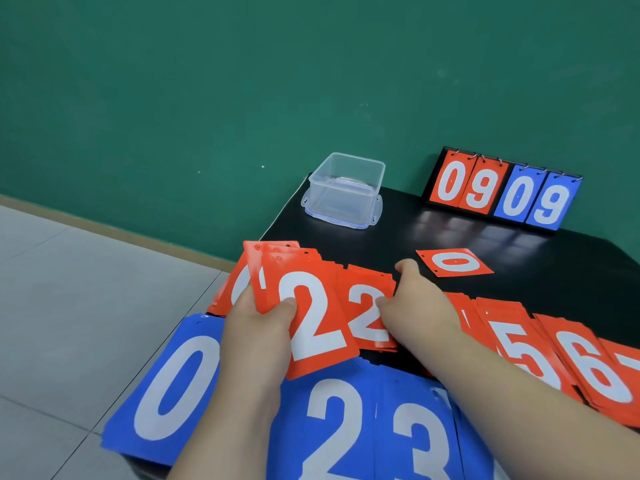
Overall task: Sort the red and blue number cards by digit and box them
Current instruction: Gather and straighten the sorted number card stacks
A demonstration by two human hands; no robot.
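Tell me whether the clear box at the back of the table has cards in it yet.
Empty: the clear box stands open-topped, and no red or blue shows through its walls.

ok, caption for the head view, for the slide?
Left hand holds a red 2 card while right hand touches the red 2 pile; clear box stands behind.

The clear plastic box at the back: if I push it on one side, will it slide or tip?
Probably very light: the clear box looks empty and thin-walled. It would likely slide rather than tip, being wide and low on a glossy black table. It seems to stand on its lid, so both may move.
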